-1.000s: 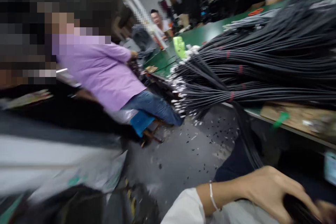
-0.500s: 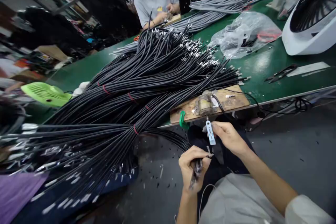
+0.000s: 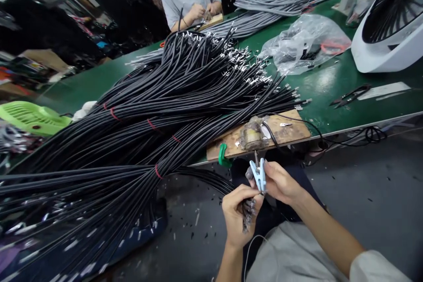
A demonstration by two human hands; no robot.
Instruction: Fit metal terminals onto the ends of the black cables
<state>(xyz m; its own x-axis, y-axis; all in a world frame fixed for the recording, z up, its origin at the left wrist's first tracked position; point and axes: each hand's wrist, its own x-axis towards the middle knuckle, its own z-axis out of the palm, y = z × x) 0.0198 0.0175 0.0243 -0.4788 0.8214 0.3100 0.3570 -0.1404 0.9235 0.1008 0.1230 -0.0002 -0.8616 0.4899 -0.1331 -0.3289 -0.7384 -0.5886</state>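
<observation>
My left hand [image 3: 240, 211] is closed round the ends of several black cables [image 3: 205, 178], whose stripped tips show below the thumb. Close beside it, my right hand [image 3: 283, 181] pinches a light blue clip [image 3: 258, 175] at the cable tips near my left thumb. Just above the clip, a thin metal tip points down from a small motor-like device [image 3: 252, 135] on a wooden board [image 3: 294, 124]. A green clamp [image 3: 224, 155] grips the board's front edge. Red bands tie the large bundles of black cables [image 3: 185, 97] on the table.
A white fan [image 3: 373, 59], a clear plastic bag [image 3: 297, 46] and dark snips [image 3: 350, 96] lie right on the green table [image 3: 325, 81]. Grey cables [image 3: 264, 13] lie at the back, near a seated person [image 3: 190, 2]. A green fan-like object [image 3: 33, 116] is at left.
My right hand has moved down and left to my left hand. The blue clip has turned and now shows its two legs at the cable tips. The view has shifted slightly.
</observation>
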